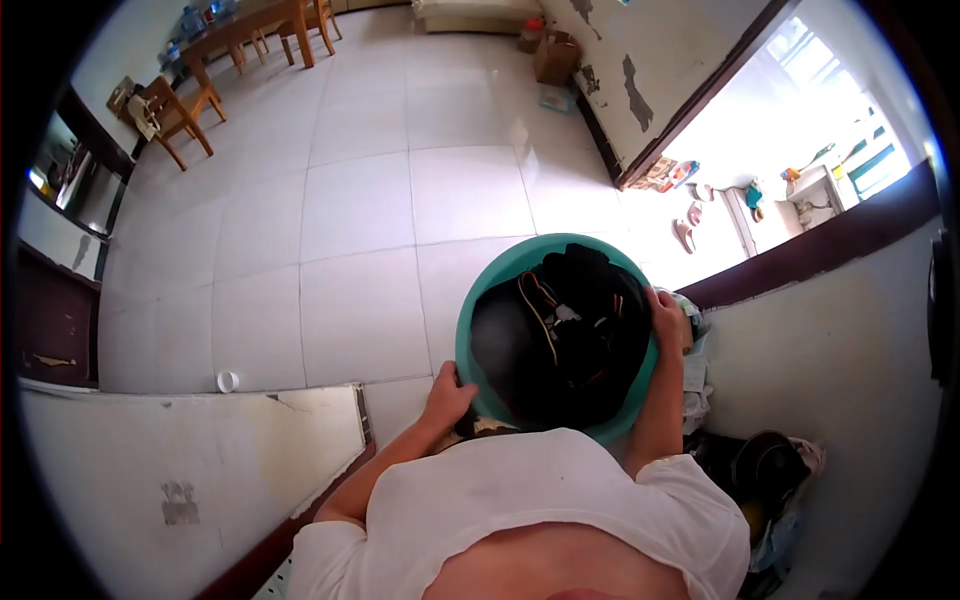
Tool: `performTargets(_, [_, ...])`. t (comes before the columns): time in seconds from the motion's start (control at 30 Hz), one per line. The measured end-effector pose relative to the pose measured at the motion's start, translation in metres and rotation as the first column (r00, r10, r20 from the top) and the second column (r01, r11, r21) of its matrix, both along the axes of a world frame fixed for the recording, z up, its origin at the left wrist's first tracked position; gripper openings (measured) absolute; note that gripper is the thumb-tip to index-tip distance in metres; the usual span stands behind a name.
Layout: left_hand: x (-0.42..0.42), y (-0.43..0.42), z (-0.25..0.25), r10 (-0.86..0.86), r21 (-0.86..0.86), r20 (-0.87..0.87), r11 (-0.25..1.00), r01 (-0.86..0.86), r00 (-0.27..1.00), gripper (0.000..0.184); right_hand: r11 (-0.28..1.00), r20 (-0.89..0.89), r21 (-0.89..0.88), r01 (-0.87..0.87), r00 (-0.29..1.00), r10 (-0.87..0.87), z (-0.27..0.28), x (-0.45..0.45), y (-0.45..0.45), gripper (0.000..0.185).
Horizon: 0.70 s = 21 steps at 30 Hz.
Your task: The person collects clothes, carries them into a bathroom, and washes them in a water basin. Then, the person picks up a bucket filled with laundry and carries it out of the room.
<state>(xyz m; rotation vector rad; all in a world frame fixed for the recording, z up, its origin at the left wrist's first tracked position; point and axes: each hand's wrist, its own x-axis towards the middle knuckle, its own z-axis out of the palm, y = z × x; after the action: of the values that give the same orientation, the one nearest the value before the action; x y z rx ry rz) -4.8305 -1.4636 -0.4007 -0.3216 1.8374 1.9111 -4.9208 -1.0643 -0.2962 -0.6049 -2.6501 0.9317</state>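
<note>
A round green basin point(482, 283) is held in front of my body between both hands. Dark clothes point(570, 335) fill it, mostly black, with thin yellow and red stripes on one piece. At the basin's near left side, my left hand point(449, 398) is closed on the rim, thumb toward the inside. My right hand point(665, 318) grips the right side of the rim, its fingers partly hidden beneath. The underside of the basin is out of sight.
A low wall point(200, 450) stands at left, with a white cup point(228, 382) by it. On the right is a doorway with slippers point(684, 236); bags and dark items point(765, 465) are piled below. A wooden table point(240, 30), chairs point(172, 112) and a cardboard box point(556, 57) stand farther off.
</note>
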Motion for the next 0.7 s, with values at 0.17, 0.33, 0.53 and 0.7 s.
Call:
performTargets(0.17, [-0.064,-0.013,0.004,0.014,-0.036,-0.035,0.999,-0.015,0.999,0.033,0.998,0.122,-0.038,0.040,0.992,-0.035,-0.012,-0.087,-0.020,0.040])
performTargets(0.33, [-0.142,-0.012,-0.018,0.112,-0.073,-0.040,0.991,-0.115,0.993,0.034,0.998,0.070,-0.022,-0.055,0.996,0.056,-0.051,-0.213,-0.018,0.039])
performTargets(0.53, [-0.202,-0.028,-0.019,0.242,-0.160,-0.016,0.957,-0.242,0.970,0.039,0.965,0.177,0.034,-0.261,0.952,0.251,-0.035,-0.342,-0.089,0.043])
performTargets(0.7, [-0.241,-0.053,-0.019,0.475,-0.127,0.057,0.876,-0.466,0.878,0.038,0.877,0.139,0.022,-0.480,0.870,0.473,-0.053,-0.452,-0.171,0.039])
